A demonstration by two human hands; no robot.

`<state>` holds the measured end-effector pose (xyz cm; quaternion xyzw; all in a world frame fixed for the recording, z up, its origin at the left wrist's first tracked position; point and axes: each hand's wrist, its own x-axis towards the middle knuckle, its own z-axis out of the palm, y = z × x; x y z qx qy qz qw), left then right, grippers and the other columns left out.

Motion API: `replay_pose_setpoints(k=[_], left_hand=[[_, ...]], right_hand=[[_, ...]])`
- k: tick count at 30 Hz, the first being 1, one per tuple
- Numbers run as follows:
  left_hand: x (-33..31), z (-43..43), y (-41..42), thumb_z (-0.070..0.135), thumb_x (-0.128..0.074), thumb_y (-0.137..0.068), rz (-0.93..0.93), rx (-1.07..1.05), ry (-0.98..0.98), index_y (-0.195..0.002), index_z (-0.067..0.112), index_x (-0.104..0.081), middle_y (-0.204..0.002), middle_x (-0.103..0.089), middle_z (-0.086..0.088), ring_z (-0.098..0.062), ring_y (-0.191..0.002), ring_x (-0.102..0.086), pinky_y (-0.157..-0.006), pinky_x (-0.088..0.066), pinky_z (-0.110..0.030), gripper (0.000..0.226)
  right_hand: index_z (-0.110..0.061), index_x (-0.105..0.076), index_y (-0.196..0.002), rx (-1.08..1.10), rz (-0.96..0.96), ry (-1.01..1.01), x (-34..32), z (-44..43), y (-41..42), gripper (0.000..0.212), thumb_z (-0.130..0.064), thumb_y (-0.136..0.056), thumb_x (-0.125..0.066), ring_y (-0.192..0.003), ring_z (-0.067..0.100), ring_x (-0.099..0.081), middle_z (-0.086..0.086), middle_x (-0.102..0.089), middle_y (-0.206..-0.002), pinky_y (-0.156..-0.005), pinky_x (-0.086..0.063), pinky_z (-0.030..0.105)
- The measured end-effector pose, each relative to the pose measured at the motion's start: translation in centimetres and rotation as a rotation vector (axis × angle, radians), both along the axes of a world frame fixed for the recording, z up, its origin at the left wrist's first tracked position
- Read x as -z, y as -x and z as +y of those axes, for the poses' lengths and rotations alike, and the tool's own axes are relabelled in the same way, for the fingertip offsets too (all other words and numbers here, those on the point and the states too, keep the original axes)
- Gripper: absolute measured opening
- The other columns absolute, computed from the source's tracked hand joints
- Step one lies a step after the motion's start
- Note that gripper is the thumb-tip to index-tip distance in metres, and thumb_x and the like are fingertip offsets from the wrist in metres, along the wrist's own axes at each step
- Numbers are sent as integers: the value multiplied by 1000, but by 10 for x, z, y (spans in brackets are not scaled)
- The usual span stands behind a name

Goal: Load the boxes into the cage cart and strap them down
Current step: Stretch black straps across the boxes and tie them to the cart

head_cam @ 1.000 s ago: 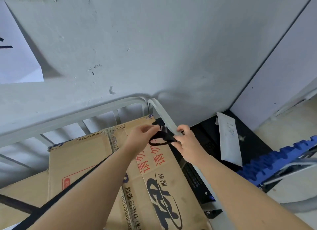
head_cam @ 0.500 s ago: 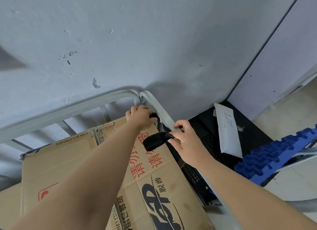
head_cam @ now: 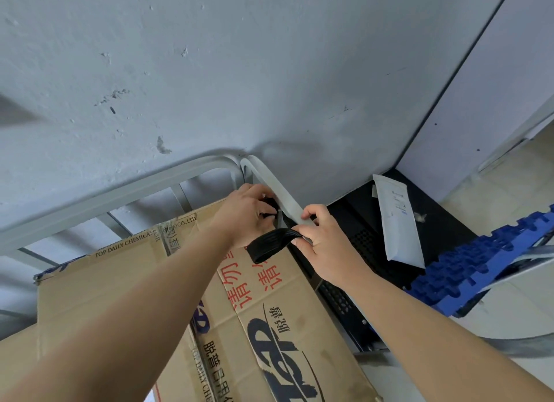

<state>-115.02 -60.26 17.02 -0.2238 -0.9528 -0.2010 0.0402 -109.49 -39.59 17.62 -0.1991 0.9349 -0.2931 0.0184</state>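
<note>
Black strap (head_cam: 271, 245) crossing the top corner of the cardboard box (head_cam: 126, 278), its flat band running from about 8 o'clock to 2 o'clock toward the cage cart rail (head_cam: 274, 188). Right hand (head_cam: 322, 245), at 3 o'clock of the strap, closed with thumb and fingers pinching the band's upper end; the loose folded end extends toward 8 o'clock from that pinch. Left hand (head_cam: 247, 214), at 11 o'clock of the strap, curled closed around another black strap section against the rail's corner post.
</note>
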Motion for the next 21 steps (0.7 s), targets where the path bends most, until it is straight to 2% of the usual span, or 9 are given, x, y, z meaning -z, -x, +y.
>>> replay_pose_setpoints(k=[2,4,6,8,11,13,16,19,21], left_hand=[[-2,4,7,25,-60,-90,-82,-150,-136,-96,19,-75,-122,-55,5,-11,-101,-53,-88,-40,-26,17],[-3,7,17,28,-66,-87,-170,-337,-242,-105,18,-69,-118,-57,2,-13,-100,-57,-85,-43,-27,20],[-1,8,28,39,-67,-84,-268,-449,-128,-125,22,-56,-121,-58,0,-22,-114,-52,-91,-42,-36,45],[-3,9,36,54,-57,-86,-420,-494,130,-133,26,-47,-129,-54,-1,-29,-127,-37,-97,-33,-43,56],[-1,12,41,51,-50,-91,-481,-459,151,-120,36,-61,-122,-58,3,-29,-124,-34,-92,-28,-42,34],[-4,14,33,40,-56,-91,-316,-438,64,-108,34,-70,-105,-66,3,-27,-117,-42,-90,-30,-39,23],[-7,17,6,20,-69,-85,42,-348,-194,-101,19,-76,-104,-72,1,-24,-105,-56,-90,-43,-34,18],[-2,16,-15,4,-70,-81,-145,-112,-278,-98,7,-76,-109,-70,-5,-21,-101,-64,-84,-42,-11,18],[-7,12,-13,7,-69,-83,-318,-108,-254,-103,7,-74,-114,-68,-4,-18,-104,-63,-86,-43,-13,20]], right_hand=[[-14,-67,-113,-2,2,-7,-1,0,0,25,-27,-94,-56,-107,14,-45,-3,-36,-125,-93,-46,34],[-14,-67,-113,0,5,-10,-1,0,0,26,-27,-94,-55,-107,14,-45,-3,-36,-125,-92,-46,33],[-14,-67,-114,0,14,-10,0,-1,0,26,-27,-94,-56,-107,14,-45,-3,-36,-125,-92,-47,33],[-14,-67,-113,0,24,-11,1,0,0,26,-27,-94,-56,-108,14,-45,-3,-36,-124,-91,-48,32],[-13,-67,-112,-2,31,-13,1,-1,1,25,-27,-94,-57,-108,15,-45,-3,-36,-124,-92,-48,33],[-13,-67,-112,-1,35,-14,1,0,1,25,-27,-94,-57,-108,15,-45,-3,-37,-124,-92,-48,33],[-13,-67,-112,1,32,-6,1,0,1,25,-27,-94,-57,-109,15,-44,-3,-36,-123,-92,-48,34],[-13,-68,-111,4,27,-6,0,0,2,24,-27,-94,-56,-111,16,-44,-2,-36,-124,-93,-46,34],[-13,-67,-112,4,33,-14,0,0,1,25,-26,-94,-56,-112,17,-44,-1,-37,-124,-94,-46,35]])
